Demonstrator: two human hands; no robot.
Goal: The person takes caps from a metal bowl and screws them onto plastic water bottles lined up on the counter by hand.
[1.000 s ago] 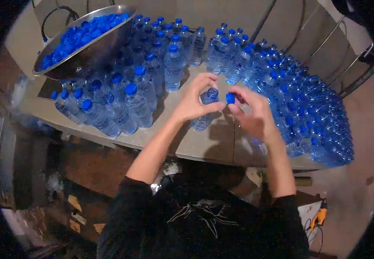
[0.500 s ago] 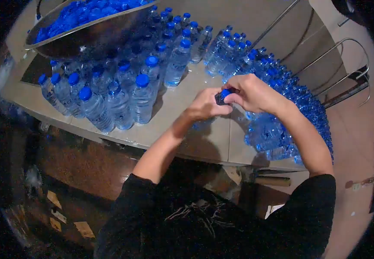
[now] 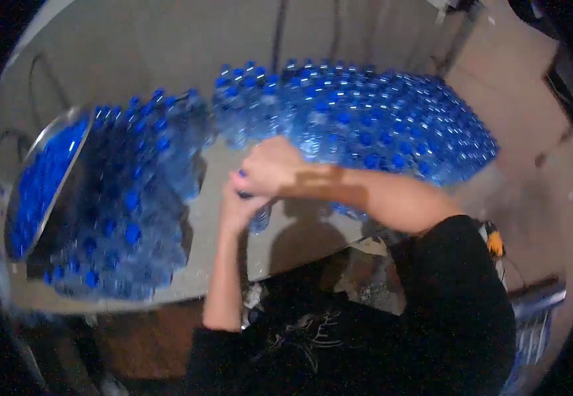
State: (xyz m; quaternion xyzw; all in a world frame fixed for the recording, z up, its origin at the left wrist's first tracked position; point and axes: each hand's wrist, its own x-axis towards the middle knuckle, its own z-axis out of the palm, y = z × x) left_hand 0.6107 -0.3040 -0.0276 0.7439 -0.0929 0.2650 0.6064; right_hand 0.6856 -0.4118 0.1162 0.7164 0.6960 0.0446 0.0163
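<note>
Both hands are together above the middle of the counter, smeared a little by motion. My left hand (image 3: 239, 206) is closed around the neck of a clear plastic water bottle (image 3: 260, 221), whose lower part shows beneath my hands. My right hand (image 3: 274, 165) is closed over the bottle's top, and a bit of blue cap (image 3: 242, 173) peeks out between the fingers. Most of the neck is hidden by the hands. Capped bottles (image 3: 131, 231) stand close together on the left, and a larger crowd of bottles (image 3: 392, 125) fills the right and back.
A metal basin (image 3: 68, 165) heaped with blue caps (image 3: 45, 191) rests at the far left beside the bottles. The pale counter (image 3: 217, 165) shows between the two groups. Its front edge curves near my body. A yellow-orange object (image 3: 494, 243) is low on the right.
The view has swung to the right, so basin and bottles appear shifted. My right hand now covers more of the cap, its wrist turned over my left hand.
</note>
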